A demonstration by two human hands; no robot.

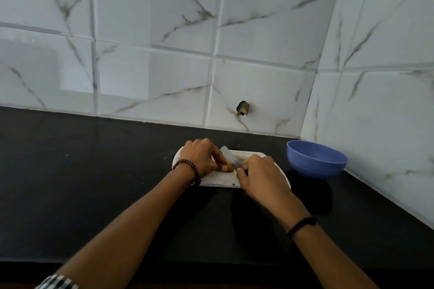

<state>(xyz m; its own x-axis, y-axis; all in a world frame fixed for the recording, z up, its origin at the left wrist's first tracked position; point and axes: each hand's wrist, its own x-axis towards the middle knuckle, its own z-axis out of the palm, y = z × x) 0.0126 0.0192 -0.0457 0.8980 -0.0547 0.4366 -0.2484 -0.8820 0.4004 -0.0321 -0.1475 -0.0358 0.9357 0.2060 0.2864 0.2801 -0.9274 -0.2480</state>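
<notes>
Blue bowl [314,168] on black counter [94,171] — by the corner, white marbled wall tiles [152,77], small dark fitting [243,108]

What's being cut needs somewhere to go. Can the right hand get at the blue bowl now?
Probably yes: the blue bowl stands on the counter beside the cutting board, nothing between it and the right hand. But that hand grips the knife, so it isn't free.

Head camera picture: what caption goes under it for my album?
Left hand holds a small brown piece on a white board; right hand slices with a knife, blue bowl nearby.
</notes>
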